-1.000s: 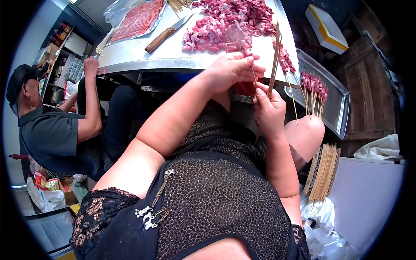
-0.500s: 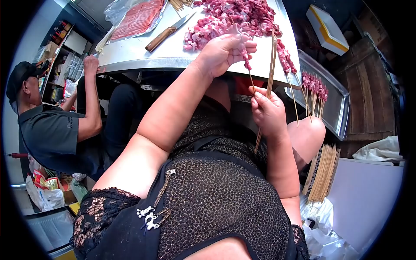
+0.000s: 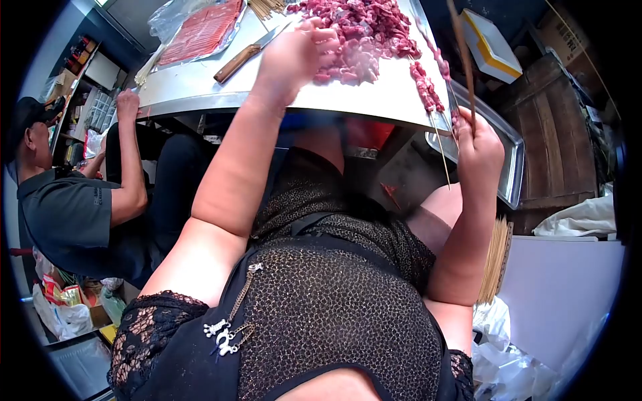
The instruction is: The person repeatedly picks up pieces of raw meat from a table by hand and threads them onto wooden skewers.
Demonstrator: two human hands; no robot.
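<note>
My left hand (image 3: 291, 63), smeared by motion, is over the table beside the pile of raw meat pieces (image 3: 374, 30). Its fingers look loosely apart, and I see nothing held in them. My right hand (image 3: 478, 147) is at the table's right edge, closed around thin bamboo skewers (image 3: 463, 50) that point upward. Close to its fingertips is a skewer of meat (image 3: 439, 61) along the edge; whether the fingers grip this one too is hard to make out. Another meat skewer (image 3: 425, 88) lies just left of it, its bare stick overhanging the edge.
A wooden-handled knife (image 3: 237, 63) and a bag of pink sliced meat (image 3: 204, 33) lie on the white table (image 3: 180, 90). A metal tray (image 3: 513, 167) stands to the right, above a bundle of bamboo skewers (image 3: 493, 260). A person in a cap (image 3: 73, 200) sits at left.
My right hand has moved right and up to the table edge with the skewers. My left hand has drawn left, off the meat skewer that it was touching.
</note>
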